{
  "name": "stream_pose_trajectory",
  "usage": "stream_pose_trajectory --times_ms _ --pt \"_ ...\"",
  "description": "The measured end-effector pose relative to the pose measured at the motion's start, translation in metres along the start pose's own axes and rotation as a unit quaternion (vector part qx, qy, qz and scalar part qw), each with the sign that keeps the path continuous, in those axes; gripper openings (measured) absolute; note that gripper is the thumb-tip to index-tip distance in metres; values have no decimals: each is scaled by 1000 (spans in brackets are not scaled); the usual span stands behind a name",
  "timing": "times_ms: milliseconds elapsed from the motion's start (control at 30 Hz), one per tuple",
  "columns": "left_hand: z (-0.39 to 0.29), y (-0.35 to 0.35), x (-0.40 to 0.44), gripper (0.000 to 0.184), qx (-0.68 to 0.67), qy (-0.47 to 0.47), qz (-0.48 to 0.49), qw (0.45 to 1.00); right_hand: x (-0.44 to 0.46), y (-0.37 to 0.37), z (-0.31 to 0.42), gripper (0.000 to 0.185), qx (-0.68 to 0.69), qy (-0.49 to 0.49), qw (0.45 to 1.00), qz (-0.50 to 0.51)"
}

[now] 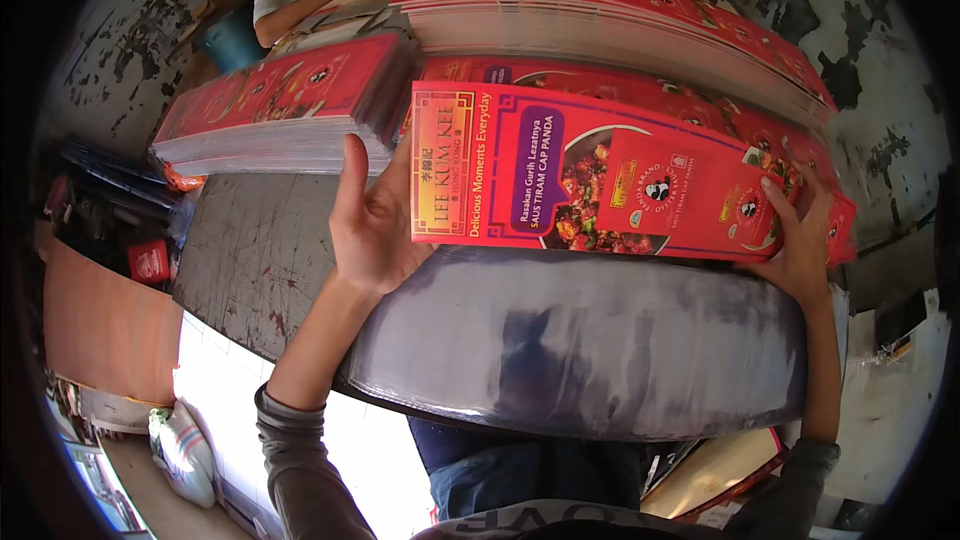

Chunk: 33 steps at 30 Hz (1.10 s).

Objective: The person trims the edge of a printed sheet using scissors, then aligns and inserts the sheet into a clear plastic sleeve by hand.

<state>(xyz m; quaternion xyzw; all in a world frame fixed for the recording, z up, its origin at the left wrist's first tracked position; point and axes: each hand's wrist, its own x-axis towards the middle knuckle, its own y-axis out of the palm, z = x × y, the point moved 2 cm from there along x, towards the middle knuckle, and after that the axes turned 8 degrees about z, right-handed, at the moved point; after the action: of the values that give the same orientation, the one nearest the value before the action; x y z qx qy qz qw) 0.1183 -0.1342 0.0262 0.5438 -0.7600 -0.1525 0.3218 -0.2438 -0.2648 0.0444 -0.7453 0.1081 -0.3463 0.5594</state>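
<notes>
A red printed cardboard strip (590, 175) with sauce branding and food pictures is held up at a tilt between my hands. My left hand (375, 225) is at its left end, palm against the edge and thumb sticking up; its fingers pass out of sight behind the strip. At the other end, my right hand (805, 235) grips the strip, fingers over its printed face. More red edges show behind it at the right, but I cannot tell how many strips are held. Just below lies a pile of glossy clear plastic sheets (590, 350).
Behind is a tall stack of red strips (600, 25). Another stack (270, 110) stands to the left on the worn dark table (260, 250). A person's arm (320, 5) is at the far side near a blue bucket (230, 45). A white sack (185, 455) sits on the lower left.
</notes>
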Motion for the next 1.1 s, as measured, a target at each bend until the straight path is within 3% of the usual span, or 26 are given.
stream_pose_trajectory --times_ms 833,1100 --pt "2 -15 -3 68 -60 25 -45 997 1 -4 4 93 -19 0 1000 -7" --pt "1 -20 -5 68 -40 18 3 999 1 -2 1 94 5 -6 1000 -5"
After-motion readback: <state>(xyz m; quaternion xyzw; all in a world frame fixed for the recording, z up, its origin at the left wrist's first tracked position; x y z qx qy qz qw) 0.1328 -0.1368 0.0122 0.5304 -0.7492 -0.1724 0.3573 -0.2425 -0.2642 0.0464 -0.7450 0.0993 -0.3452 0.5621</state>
